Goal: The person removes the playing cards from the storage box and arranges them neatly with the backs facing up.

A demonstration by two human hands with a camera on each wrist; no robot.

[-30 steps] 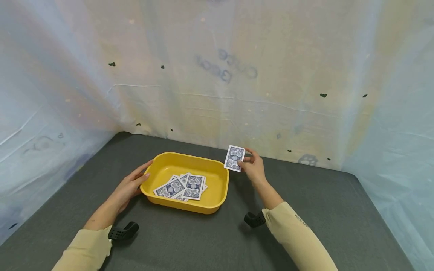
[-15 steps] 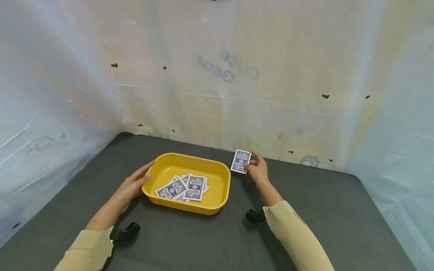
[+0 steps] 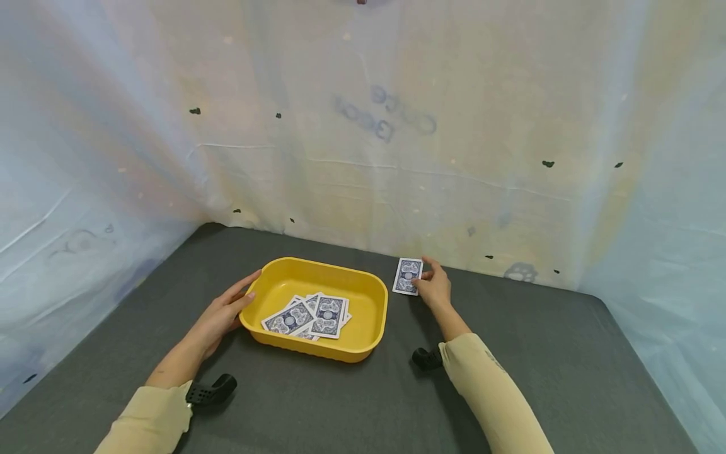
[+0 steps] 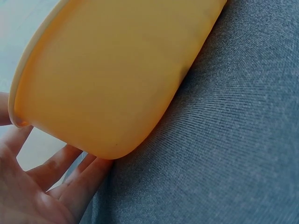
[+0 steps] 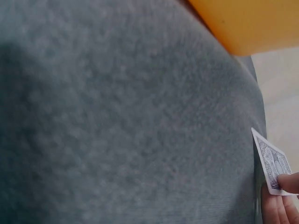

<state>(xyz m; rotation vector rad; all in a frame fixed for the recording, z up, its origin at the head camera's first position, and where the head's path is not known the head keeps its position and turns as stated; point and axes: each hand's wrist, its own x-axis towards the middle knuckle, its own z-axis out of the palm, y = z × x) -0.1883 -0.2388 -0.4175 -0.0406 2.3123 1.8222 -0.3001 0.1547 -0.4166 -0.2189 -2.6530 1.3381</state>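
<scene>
A yellow plastic tub [image 3: 363, 302] stands on the dark table with several blue-and-white playing cards [image 3: 328, 315] lying overlapped, backs up, inside it. My left hand [image 3: 218, 318] holds the tub's left end, thumb at the rim and fingers against the outer wall; the left wrist view shows the fingers [image 4: 86, 179] near its lower edge. Right of the tub, my right hand [image 3: 435, 289] pinches a single playing card [image 3: 407, 276], its patterned back facing up. In the right wrist view the thumb lies on top of this card [image 5: 273, 163], with fingers beneath.
A dark grey cloth-covered table [image 3: 329, 403] spreads around the tub. Pale plastic sheeting [image 3: 363, 157] hangs right behind its back edge and along the left side. Black wrist devices [image 3: 211, 391] protrude below both sleeves.
My right hand has moved the card rightward and lower, away from the tub's right rim toward the table. The left hand keeps its hold on the tub. The view shifts slightly.
</scene>
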